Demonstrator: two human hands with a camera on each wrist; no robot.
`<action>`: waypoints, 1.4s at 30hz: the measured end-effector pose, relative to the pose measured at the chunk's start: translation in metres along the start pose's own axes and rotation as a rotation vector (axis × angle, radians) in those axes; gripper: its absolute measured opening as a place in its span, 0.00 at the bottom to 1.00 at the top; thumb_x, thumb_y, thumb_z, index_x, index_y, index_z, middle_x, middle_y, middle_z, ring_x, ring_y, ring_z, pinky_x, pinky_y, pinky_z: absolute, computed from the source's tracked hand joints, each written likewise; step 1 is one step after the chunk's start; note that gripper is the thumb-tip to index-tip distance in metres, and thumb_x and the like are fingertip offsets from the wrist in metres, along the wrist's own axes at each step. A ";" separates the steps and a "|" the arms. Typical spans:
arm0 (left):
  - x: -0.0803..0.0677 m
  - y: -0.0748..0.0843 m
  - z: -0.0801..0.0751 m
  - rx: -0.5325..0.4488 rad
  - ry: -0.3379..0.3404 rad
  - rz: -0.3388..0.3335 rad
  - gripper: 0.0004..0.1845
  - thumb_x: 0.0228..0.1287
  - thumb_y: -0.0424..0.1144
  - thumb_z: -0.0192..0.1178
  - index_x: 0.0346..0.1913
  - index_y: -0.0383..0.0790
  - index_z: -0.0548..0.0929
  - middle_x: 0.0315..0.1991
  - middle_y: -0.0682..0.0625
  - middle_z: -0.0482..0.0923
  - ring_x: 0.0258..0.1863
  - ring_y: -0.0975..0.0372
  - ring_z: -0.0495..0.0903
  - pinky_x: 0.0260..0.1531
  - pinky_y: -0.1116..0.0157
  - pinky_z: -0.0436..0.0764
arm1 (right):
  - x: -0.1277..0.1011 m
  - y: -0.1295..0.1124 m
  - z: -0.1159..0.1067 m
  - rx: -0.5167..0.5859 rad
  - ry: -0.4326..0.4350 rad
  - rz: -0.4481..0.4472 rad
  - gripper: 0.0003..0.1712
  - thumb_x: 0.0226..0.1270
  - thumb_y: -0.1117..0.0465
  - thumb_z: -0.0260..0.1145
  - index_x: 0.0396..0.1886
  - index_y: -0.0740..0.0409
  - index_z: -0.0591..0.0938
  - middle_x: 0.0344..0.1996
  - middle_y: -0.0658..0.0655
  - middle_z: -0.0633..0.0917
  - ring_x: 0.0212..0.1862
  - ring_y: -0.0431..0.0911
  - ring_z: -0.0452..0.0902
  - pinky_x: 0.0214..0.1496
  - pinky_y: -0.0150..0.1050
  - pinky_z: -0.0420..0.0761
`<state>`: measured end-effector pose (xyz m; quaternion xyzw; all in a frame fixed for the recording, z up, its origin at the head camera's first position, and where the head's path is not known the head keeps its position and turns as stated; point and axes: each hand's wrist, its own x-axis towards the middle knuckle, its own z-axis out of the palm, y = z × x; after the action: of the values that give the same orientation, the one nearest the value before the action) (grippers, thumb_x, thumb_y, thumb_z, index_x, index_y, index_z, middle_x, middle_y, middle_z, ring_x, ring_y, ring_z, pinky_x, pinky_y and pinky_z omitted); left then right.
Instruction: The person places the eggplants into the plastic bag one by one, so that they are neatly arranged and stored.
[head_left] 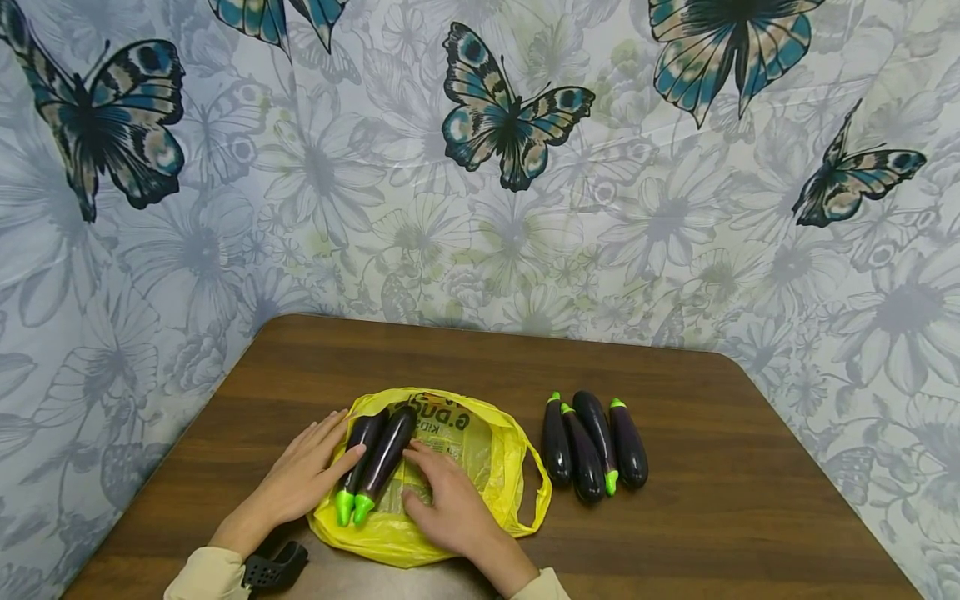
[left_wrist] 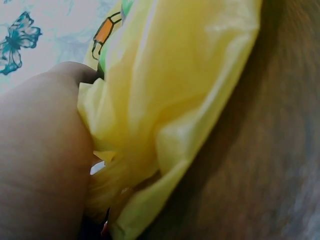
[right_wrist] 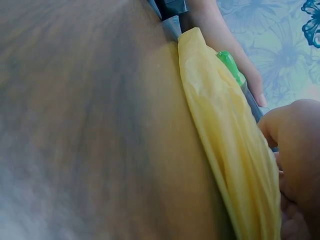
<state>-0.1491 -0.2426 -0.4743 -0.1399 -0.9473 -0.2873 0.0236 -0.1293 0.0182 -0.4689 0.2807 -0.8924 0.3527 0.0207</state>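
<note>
Two dark eggplants lie side by side in the opened yellow plastic bag (head_left: pixel 491 417), green stem ends toward me. My left hand (head_left: pixel 303 475) rests along the bag's left rim, fingers straight, thumb reaching over the left eggplant (head_left: pixel 351 477). On the other side, my right hand (head_left: pixel 450 500) reaches into the bag with loosely bent fingers, fingertips right beside the right eggplant (head_left: pixel 386 454). In the right wrist view a green stem end (right_wrist: pixel 230 65) shows above the bag's side (right_wrist: pixel 225 130). The left wrist view is mostly filled by the yellow bag (left_wrist: pixel 165 75) and part of the hand.
Several more eggplants (head_left: pixel 590 433) lie in a group on the brown wooden table (head_left: pixel 712 467), right of the bag. One bag handle (head_left: pixel 542 492) loops out toward them. A black strap (head_left: pixel 276 567) is at my left wrist. Behind the table hangs a butterfly-patterned cloth (head_left: pixel 517 250).
</note>
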 end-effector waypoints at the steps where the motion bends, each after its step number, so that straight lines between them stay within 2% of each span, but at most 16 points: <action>1: 0.000 0.000 0.000 0.000 0.001 0.000 0.40 0.81 0.61 0.44 0.80 0.34 0.61 0.81 0.36 0.54 0.80 0.39 0.51 0.76 0.34 0.50 | 0.000 0.000 0.000 0.004 0.002 -0.002 0.28 0.74 0.56 0.62 0.71 0.55 0.76 0.74 0.53 0.74 0.72 0.50 0.72 0.72 0.48 0.75; 7: -0.001 0.001 -0.001 -0.011 -0.006 -0.007 0.40 0.81 0.62 0.44 0.80 0.34 0.61 0.81 0.36 0.54 0.80 0.39 0.51 0.76 0.34 0.48 | 0.001 0.000 -0.001 0.027 0.012 -0.001 0.30 0.73 0.55 0.63 0.73 0.53 0.74 0.71 0.55 0.77 0.65 0.46 0.77 0.65 0.42 0.80; 15: -0.003 -0.001 0.001 -0.023 -0.002 -0.014 0.40 0.80 0.63 0.45 0.80 0.34 0.62 0.81 0.36 0.55 0.81 0.39 0.51 0.76 0.35 0.48 | 0.000 0.001 -0.001 0.133 0.028 0.020 0.28 0.73 0.59 0.63 0.72 0.55 0.75 0.70 0.56 0.77 0.61 0.44 0.80 0.61 0.32 0.82; 19: -0.003 -0.001 0.001 -0.024 -0.003 -0.016 0.40 0.80 0.63 0.44 0.80 0.35 0.62 0.81 0.36 0.55 0.81 0.39 0.50 0.76 0.35 0.48 | 0.000 0.000 -0.003 0.159 0.054 0.012 0.27 0.73 0.61 0.63 0.70 0.55 0.77 0.69 0.55 0.78 0.60 0.46 0.82 0.60 0.33 0.83; 30: -0.002 0.000 0.001 -0.024 -0.012 -0.018 0.41 0.80 0.63 0.44 0.80 0.34 0.61 0.81 0.36 0.54 0.80 0.39 0.50 0.76 0.34 0.47 | -0.006 0.003 -0.008 0.216 0.186 -0.110 0.21 0.72 0.69 0.63 0.63 0.61 0.81 0.61 0.58 0.84 0.56 0.52 0.85 0.57 0.32 0.85; 39: -0.001 -0.001 0.001 -0.024 -0.014 -0.005 0.40 0.80 0.63 0.45 0.80 0.34 0.61 0.81 0.35 0.53 0.80 0.38 0.50 0.76 0.34 0.47 | -0.013 0.008 -0.014 0.243 0.266 -0.147 0.20 0.71 0.72 0.64 0.61 0.60 0.82 0.59 0.55 0.85 0.52 0.52 0.86 0.55 0.33 0.86; 42: 0.000 -0.001 0.001 -0.025 -0.015 -0.004 0.41 0.81 0.63 0.44 0.80 0.34 0.61 0.81 0.35 0.53 0.81 0.38 0.50 0.76 0.34 0.47 | -0.015 0.011 -0.015 0.233 0.298 -0.162 0.21 0.70 0.73 0.65 0.61 0.56 0.83 0.58 0.53 0.86 0.51 0.52 0.87 0.54 0.33 0.87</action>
<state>-0.1489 -0.2427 -0.4754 -0.1407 -0.9440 -0.2983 0.0140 -0.1243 0.0418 -0.4675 0.2970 -0.8070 0.4884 0.1481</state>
